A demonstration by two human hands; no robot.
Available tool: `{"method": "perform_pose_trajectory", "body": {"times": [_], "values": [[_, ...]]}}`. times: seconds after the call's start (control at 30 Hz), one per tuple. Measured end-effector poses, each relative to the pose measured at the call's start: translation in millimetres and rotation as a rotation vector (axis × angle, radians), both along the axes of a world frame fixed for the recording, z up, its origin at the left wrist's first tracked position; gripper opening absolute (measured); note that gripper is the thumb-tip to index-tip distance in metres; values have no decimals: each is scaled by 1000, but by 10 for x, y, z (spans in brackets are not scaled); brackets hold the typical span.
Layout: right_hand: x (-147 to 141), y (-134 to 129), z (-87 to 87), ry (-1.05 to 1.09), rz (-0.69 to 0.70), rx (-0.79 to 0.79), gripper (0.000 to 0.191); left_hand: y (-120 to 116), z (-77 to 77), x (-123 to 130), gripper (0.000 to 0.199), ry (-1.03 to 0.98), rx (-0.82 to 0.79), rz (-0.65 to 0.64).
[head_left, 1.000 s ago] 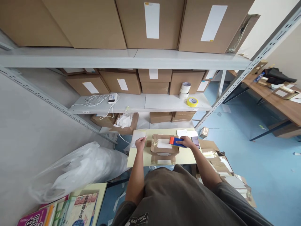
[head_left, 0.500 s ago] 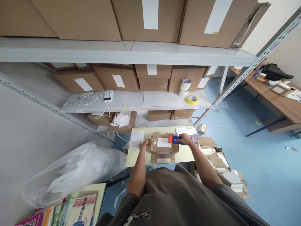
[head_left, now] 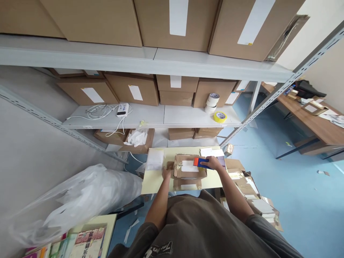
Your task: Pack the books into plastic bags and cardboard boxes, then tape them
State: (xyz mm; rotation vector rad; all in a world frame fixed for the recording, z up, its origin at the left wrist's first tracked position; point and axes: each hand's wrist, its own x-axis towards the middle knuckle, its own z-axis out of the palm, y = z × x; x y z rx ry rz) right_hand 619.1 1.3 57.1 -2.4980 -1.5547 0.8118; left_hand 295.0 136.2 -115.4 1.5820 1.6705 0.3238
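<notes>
Cardboard box [head_left: 190,167] on table [head_left: 154,183], right hand [head_left: 213,163] gripping blue-orange tool [head_left: 202,163], left hand [head_left: 166,173] grip unclear, shelf carton [head_left: 148,140] holding white plastic [head_left: 137,137].

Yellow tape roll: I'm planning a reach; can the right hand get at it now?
Probably yes: the yellow tape roll sits near the front of the grey shelf, nothing visibly blocking it, but the right hand holds a blue-and-orange tool.
</notes>
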Motion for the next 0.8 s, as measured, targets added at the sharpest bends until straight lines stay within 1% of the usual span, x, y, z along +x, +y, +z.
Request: {"method": "perform_pose_trajectory", "body": {"times": [0.03, 0.07, 0.1, 0.17, 0.23, 0.33, 0.47, 0.53, 0.63, 0.73, 0.8], "values": [[12, -1, 0, 2, -3, -7, 50, 0, 42, 12, 43, 27, 14, 18], [22, -1, -1, 4, -2, -14, 49, 1, 91, 40, 43, -12, 10, 34], [29, -2, -2, 6, 0, -20, 49, 3, 145, 83, 45, -49, 19, 5], [29, -3, -7, -1, 1, -29, 49, 0, 248, 203, 47, -122, 25, -99], [13, 1, -14, -13, 0, -42, 50, -23, 319, 330, 47, -132, -12, -169], [-31, 26, -34, -23, 14, -70, 54, -89, 340, 449, 48, -79, -39, -166], [-64, 83, -80, -27, 64, -111, 57, -157, 310, 472, 49, 5, -14, -168], [-21, 89, -102, -12, 79, -120, 58, -163, 312, 477, 50, 53, -4, -172], [180, 12, -117, -20, 69, -132, 60, -147, 331, 497, 49, 120, 11, -182], [526, -181, -116, -54, 42, -156, 60, -123, 339, 513, 49, 172, 11, -192], [788, -347, -117, -51, -1, -164, 58, -111, 332, 519, 50, 194, 15, -200]]}}
